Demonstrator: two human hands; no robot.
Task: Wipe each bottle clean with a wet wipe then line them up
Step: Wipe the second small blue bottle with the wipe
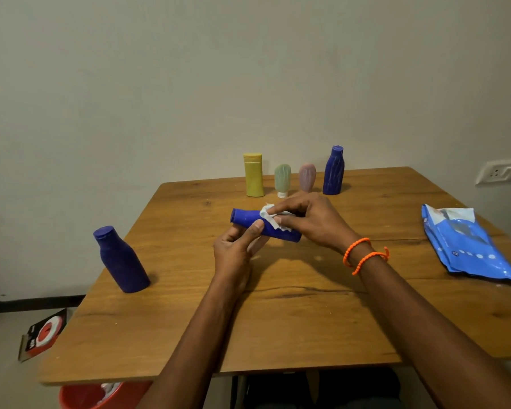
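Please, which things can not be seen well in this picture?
Head view only:
- Held bottle: middle hidden by wipe and right hand; underside hidden by left hand.
- Pink bottle: base behind right hand.
- Red bin: cut off by bottom edge and table.
- Pack print: too small, blurred.

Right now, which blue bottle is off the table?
The blue bottle held sideways in both hands; the other two blue ones stand upright on the table.
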